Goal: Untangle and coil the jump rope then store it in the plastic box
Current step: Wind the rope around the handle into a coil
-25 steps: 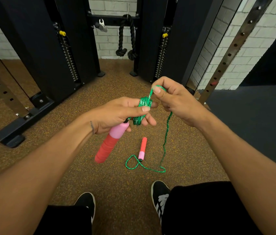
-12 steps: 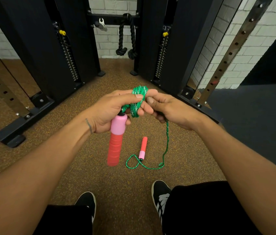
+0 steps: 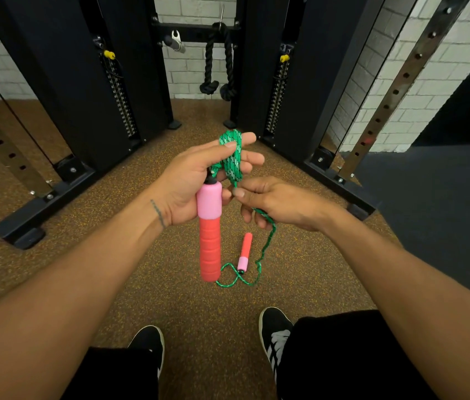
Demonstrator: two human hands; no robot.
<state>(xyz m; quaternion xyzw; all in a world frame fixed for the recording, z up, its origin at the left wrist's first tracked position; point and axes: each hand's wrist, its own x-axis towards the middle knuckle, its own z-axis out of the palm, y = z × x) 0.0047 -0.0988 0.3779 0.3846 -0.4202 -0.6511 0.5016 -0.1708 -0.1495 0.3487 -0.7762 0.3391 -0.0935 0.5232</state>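
Coiling green jump rope [image 3: 231, 160] around left hand [image 3: 196, 180] fingers, gripping pink handle [image 3: 209, 226]; right hand [image 3: 274, 202] pinching trailing strand. Second handle [image 3: 244, 252] lying on floor [image 3: 141, 284]. Next: winding remaining slack. Plastic box unseen.

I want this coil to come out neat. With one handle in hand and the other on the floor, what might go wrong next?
Two risks. The loops of green rope sit loosely over the left hand; they may slip off if that grip eases. The floor handle lies in a crossed loop of rope, so pulling slack with the right hand may drag it along or tighten that crossing into a knot.
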